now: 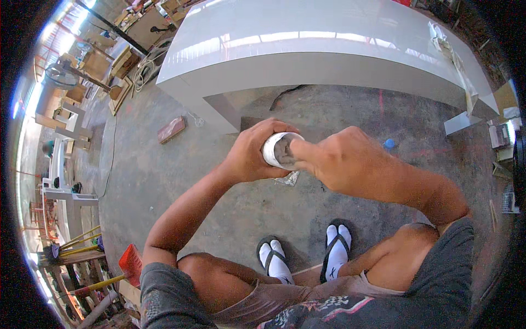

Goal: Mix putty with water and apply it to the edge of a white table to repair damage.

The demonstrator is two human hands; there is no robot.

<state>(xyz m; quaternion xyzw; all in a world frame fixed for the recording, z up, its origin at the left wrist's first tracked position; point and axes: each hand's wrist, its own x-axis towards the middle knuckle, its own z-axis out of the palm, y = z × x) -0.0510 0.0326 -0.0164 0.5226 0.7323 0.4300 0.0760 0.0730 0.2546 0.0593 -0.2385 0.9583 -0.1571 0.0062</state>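
A small white cup (269, 150) is tilted in front of me, with a grey coating or paste inside it. My left hand (247, 153) is wrapped round the cup from its left side. At the cup's mouth is my right hand (346, 160), its fingers curled together and the fingertips reaching inside. Whatever those fingers may grip is hidden by the hand and the cup. Just below the cup, a crumpled clear or silvery scrap (289, 179) shows on the concrete floor.
A large glossy white table-like piece (329, 68) stands ahead, with a cloth (449, 52) draped at its right. A reddish block (171, 130) and a blue cap (389, 143) lie on the floor. At left are a fan (62, 75), white frames (71, 203) and a red dustpan (130, 263).
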